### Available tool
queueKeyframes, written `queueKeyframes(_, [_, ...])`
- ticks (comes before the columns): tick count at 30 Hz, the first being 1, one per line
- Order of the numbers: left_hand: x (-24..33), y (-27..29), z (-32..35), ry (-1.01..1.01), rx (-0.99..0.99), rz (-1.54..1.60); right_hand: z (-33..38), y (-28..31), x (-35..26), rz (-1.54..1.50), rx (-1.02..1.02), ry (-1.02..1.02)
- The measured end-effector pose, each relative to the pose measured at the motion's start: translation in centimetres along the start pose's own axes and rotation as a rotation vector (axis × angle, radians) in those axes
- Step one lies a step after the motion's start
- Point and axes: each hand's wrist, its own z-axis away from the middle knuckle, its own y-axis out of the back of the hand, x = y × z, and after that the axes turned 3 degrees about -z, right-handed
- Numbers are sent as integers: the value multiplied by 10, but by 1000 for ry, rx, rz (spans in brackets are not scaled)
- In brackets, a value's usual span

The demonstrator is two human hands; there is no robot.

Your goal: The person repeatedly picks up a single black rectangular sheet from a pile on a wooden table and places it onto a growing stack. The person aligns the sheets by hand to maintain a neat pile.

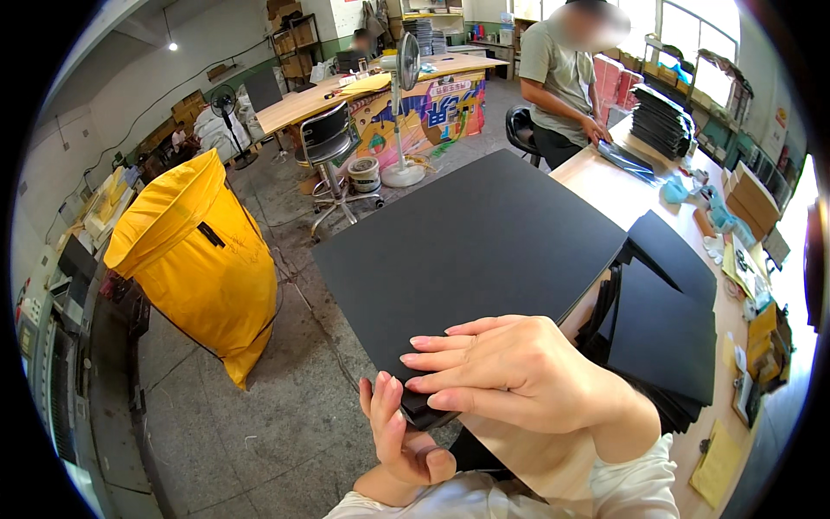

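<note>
pressing down with the right hand (523, 372), laid palm-down and not closed, over the near corner of a large black board (484, 242), with fingers nearly straight, likely to keep that corner flat. cupping the same corner from the left with the left hand (408, 437), with fingertips up beside the edge and thumb well apart, not clenched, likely to steady the side against sliding. lying partly above the counter (527, 458) and reaching past its left edge over the floor (216, 432), likely to leave the corner free for both palms.

in number: one large board on top, with any layers beneath too hidden to count; one front stack (661, 333) and one rear stack (683, 272) of black sheets just to the right, likely set there for easy reach; one taller pile (661, 125) farther along, near one standing co-worker (562, 86); one yellow sack (199, 268), upright and gaping; one nearer fan (407, 65), one farther fan (223, 102); one bucket (364, 176).
</note>
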Motion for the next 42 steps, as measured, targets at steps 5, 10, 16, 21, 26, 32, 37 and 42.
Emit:
queueKeyframes(5, [3,2,-2,-17,-23,-81,1,1,0,1,2,8])
queueKeyframes(10, [2,1,-3,-39,-18,-112,1,1,0,4,13,39])
queueKeyframes(16, [4,1,-2,-31,-19,-140,2,1,2,7,9,33])
queueKeyframes(21, [3,0,-1,-37,-32,-132,2,0,2,20,26,38])
queueKeyframes(26, [3,2,2,-24,-51,-102,2,-1,4,13,39,57])
queueKeyframes(32, [3,3,4,-8,-54,-81,2,-1,5,20,44,83])
queueKeyframes(37, [3,-1,4,9,-12,-51,2,-1,4,29,48,82])
queueKeyframes(42, [5,-2,3,15,-6,-73,3,-1,4,23,40,59])
